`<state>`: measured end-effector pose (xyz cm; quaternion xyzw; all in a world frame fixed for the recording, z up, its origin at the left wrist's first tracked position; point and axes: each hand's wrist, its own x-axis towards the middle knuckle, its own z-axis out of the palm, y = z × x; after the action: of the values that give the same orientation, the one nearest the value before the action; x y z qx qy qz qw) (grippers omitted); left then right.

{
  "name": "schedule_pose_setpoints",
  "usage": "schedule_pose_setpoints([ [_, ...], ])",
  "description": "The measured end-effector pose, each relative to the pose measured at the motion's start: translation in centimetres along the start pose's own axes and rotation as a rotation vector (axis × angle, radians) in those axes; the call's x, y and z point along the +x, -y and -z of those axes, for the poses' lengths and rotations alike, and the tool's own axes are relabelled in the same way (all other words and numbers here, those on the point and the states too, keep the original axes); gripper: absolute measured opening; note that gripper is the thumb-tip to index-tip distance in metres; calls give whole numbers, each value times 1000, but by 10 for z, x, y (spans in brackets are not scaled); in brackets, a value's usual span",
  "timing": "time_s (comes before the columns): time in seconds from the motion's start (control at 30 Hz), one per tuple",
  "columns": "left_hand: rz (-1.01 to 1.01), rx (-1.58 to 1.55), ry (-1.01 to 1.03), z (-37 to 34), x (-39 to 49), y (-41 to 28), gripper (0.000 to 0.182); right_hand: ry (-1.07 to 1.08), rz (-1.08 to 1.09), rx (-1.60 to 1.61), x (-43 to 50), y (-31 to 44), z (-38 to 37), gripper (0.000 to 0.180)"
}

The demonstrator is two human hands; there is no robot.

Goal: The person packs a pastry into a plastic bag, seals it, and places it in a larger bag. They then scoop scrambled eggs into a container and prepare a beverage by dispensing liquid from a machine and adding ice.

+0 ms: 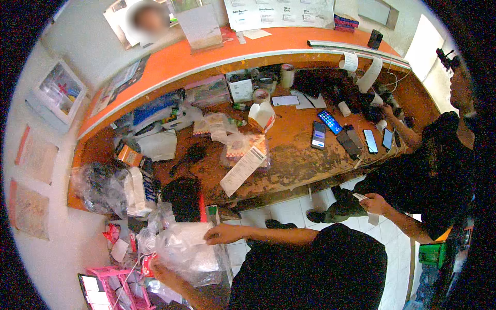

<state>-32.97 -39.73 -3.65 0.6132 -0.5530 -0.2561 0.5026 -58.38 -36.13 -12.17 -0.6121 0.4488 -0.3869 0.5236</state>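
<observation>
Clear plastic bags [182, 248] lie bunched at the lower left, over stacked white paper or napkins [203, 257]. My right hand [224, 234] rests at the upper right edge of this pile, fingers bent; whether it grips the plastic is unclear. Lower left, my left hand [159, 269] is beside a small red-and-white packet [148, 264], and its fingers are partly hidden. On the wooden counter, a long printed receipt [243, 170] lies across a plastic-wrapped food box with a checkered edge [248, 145]. An open white carton [262, 114] stands behind it.
A co-worker [430, 166] stands at the right, one hand holding paper slips [360, 197], the other at a receipt roll. Several phones [329, 122] lie on the right of the counter. A pink plastic basket [116, 286] stands lower left. An orange shelf [252, 48] runs along the back.
</observation>
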Motion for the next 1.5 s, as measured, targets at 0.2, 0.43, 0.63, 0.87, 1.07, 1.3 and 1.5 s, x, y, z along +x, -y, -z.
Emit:
schedule_pose_setpoints([
  [0.2,75,-307,340,-113,-99,-49,36,-26,225,330,22,32,8,33],
  [0.43,56,199,689,-107,-119,-91,20,-422,-34,361,-16,36,73,16],
  [0.63,227,101,435,-102,-113,-87,30,-279,-48,645,-25,18,83,22],
  [0.87,137,14,565,-135,-129,-80,33,126,-241,177,-56,3,63,45],
  [1.07,8,26,492,-142,-135,-98,20,-47,31,70,-70,8,86,40],
  [1.3,-1,-57,520,-131,-94,-95,23,-423,59,-114,-68,32,87,44],
  [1.5,238,-424,521,-98,-57,-71,27,-254,110,146,-63,31,82,31],
])
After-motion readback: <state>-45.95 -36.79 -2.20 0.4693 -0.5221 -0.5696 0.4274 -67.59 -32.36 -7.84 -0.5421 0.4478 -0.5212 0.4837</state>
